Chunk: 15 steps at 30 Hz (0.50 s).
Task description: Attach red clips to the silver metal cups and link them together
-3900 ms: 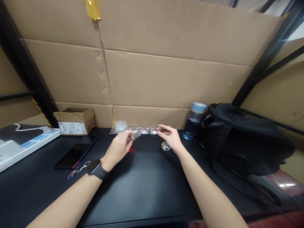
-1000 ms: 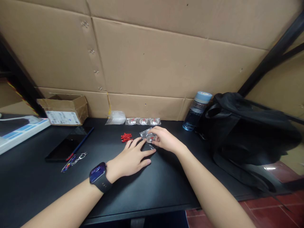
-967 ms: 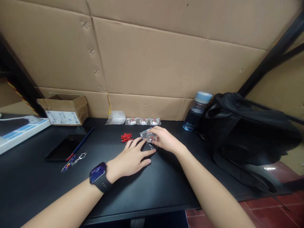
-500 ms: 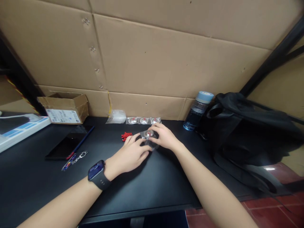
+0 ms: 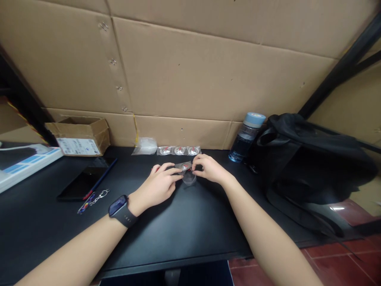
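Left hand (image 5: 156, 184) is partly covering the red pieces (image 5: 154, 169), digits apart, two fingertips pressing the packet's left edge. Clear packet (image 5: 189, 178) is lying between the hands, silvery disc (image 5: 185, 166) showing; three wrapped discs (image 5: 179, 150) are sitting behind. Right hand (image 5: 210, 170) is now working the right edge, no longer covering the disc; pinch uncertain. Left fingertips are probably steadying everything.

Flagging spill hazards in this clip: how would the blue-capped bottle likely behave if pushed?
The blue-capped bottle stands tall and narrow, so it could tip. Being rounded, it would probably roll once down. The liquid visible inside suggests some weight.
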### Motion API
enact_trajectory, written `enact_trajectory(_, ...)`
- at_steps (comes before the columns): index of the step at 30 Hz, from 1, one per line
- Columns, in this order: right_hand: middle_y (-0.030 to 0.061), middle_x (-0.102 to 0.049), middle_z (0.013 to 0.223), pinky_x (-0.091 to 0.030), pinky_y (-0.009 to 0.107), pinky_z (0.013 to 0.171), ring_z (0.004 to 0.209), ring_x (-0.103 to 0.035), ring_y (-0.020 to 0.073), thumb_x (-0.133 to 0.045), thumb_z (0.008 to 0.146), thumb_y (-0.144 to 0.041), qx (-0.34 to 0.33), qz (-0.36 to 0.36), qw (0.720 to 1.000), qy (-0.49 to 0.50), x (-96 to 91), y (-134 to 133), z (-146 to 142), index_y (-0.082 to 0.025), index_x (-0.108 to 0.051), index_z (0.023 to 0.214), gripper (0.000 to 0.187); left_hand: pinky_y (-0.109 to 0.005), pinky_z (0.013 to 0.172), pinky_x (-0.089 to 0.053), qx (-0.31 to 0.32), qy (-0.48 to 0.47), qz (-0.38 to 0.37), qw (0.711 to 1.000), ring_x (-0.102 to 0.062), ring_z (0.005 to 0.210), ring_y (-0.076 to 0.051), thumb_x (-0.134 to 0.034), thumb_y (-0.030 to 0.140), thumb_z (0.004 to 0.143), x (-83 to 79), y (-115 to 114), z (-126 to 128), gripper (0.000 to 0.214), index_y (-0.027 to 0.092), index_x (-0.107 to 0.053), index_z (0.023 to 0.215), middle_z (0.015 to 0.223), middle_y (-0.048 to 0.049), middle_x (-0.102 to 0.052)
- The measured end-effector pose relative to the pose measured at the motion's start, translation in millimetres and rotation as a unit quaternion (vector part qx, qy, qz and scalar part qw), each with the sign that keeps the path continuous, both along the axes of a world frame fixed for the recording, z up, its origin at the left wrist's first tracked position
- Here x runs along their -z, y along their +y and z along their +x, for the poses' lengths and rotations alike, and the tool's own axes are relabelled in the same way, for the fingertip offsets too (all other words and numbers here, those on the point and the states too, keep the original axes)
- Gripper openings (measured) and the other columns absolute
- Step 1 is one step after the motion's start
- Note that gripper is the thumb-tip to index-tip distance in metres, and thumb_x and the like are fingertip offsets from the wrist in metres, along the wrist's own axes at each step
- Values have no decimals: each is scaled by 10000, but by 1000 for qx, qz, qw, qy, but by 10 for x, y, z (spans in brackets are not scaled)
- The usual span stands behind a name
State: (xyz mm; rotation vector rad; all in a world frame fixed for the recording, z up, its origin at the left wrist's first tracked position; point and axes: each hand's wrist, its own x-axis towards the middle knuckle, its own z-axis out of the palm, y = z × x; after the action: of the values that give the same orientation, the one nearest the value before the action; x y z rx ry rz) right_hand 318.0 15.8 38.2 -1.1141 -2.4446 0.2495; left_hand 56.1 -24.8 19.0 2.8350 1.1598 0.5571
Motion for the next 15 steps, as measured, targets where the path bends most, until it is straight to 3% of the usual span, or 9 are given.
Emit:
enact_trajectory(11, 48, -703, 980, -459, 334, 942, 972, -646, 196, -674, 913, -179, 21, 3, 999, 40, -7, 61, 67, -193, -724, 841, 89, -480, 1041, -350, -48, -78, -86, 992, -534, 1268, -266, -450, 222, 955, 9, 96, -1, 391, 293, -633, 1294, 1311, -50, -670)
enact_trajectory(15, 63, -697, 984, -441, 360, 942, 978, -625, 211, -634, 940, -228, 69, 7, 998, 11, 76, 63, -14, -183, -692, 799, 158, -484, 1034, -363, -52, -72, -87, 992, -503, 1245, -282, -478, 232, 944, 53, 70, 47, 435, 282, -569, 1366, 1285, -67, -643)
